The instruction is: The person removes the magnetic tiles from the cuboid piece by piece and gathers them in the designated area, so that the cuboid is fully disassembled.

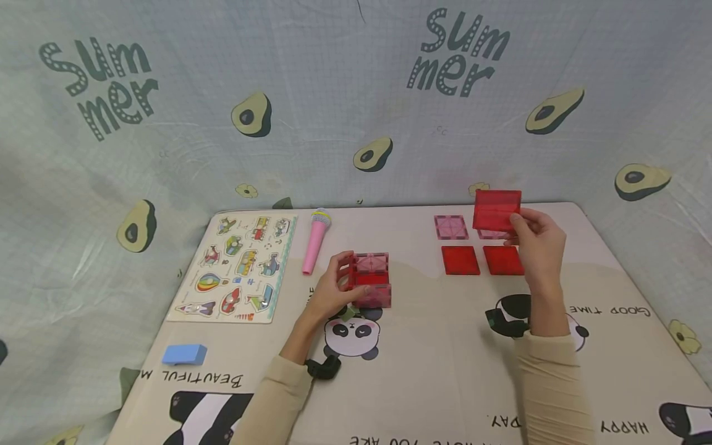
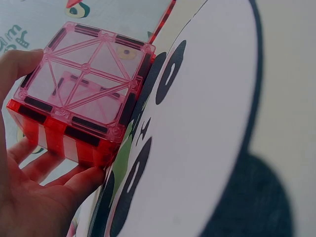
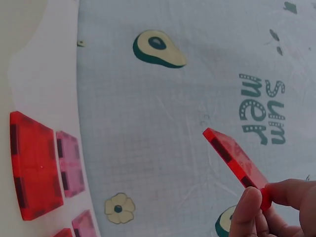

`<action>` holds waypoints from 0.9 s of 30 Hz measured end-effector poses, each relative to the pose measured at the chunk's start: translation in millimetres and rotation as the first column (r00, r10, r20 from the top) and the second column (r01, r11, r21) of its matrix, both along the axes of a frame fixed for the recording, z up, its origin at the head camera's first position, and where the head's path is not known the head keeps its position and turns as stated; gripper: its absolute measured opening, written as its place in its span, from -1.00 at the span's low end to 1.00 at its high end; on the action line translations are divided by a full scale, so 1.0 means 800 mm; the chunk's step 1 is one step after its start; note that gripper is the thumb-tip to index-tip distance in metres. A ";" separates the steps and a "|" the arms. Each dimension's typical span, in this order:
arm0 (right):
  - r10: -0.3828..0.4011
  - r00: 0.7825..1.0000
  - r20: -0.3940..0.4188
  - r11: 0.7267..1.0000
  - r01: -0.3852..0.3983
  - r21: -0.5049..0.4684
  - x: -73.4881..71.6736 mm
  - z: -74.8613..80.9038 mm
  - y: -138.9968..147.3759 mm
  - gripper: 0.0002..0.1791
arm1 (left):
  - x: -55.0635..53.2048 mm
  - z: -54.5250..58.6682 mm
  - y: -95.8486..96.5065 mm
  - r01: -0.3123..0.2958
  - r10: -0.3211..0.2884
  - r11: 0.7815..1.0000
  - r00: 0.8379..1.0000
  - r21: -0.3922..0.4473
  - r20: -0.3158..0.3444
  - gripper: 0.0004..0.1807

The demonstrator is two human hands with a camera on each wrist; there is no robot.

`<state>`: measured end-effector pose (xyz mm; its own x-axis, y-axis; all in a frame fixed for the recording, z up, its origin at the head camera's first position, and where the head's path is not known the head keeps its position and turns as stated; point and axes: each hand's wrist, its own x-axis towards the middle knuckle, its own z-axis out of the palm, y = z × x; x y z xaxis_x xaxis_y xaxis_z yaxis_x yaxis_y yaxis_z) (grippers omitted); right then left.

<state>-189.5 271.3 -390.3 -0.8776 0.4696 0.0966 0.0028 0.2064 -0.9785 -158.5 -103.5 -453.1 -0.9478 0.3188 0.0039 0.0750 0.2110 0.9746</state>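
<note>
Pinching a red tile [image 1: 496,209] by its lower right corner, between thumb and fingertips, the right hand [image 1: 541,244] holds it up at the far side of the table [image 1: 423,371]. A hold so near one corner could let the tile swivel or slip, I would judge, if its far edge met something. The left hand [image 1: 332,293] curls round a small box of red and pink tiles [image 1: 371,279], thumb on a pink wall, other fingers against a red side; whether the box touches the table I cannot tell. Too hard a squeeze could fold its walls, since they seem joined only at the edges (the dark strips there look like magnets). For the same reason, a tile brought close at a slant might snap on crooked or tug a wall loose. Below the raised tile, two flat red tiles [image 1: 460,260] lie side by side, with two pink tiles [image 1: 451,227] behind them, one partly hidden; a low wrist could knock these. Left of the box lie a pink microphone [image 1: 316,242], near enough for a backward elbow-swing to brush, a picture board [image 1: 227,272] and a blue block [image 1: 185,354].
</note>
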 end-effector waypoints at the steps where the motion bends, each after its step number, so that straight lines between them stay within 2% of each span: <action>1: -0.011 1.000 0.001 1.000 0.011 -0.018 0.000 0.000 0.003 -0.52 | 0.000 0.000 0.000 0.000 0.000 1.000 1.000 -0.003 -0.002 -0.09; 4: -0.042 0.999 0.003 0.998 0.042 -0.037 0.000 -0.001 0.012 -0.51 | 0.000 0.001 0.001 -0.002 0.002 1.000 1.000 -0.009 0.000 -0.09; 8: -0.080 0.997 0.010 0.997 0.080 0.006 -0.001 -0.005 0.022 -0.51 | 0.001 0.002 0.001 -0.008 0.008 1.000 1.000 -0.013 0.008 -0.10; 15: -0.142 0.987 0.074 0.990 0.140 0.032 -0.001 -0.015 0.043 -0.50 | 0.001 0.000 0.000 -0.009 0.009 1.000 1.000 -0.009 0.011 -0.11; 22: -0.216 0.972 0.094 0.975 0.220 -0.032 -0.001 -0.020 0.066 -0.51 | 0.001 0.002 0.001 -0.005 0.005 1.000 1.000 -0.009 0.003 -0.10; 27: -0.276 0.954 0.116 0.948 0.290 -0.133 0.001 -0.021 0.081 -0.55 | 0.002 0.003 0.001 -0.004 0.004 1.000 1.000 -0.021 -0.007 -0.11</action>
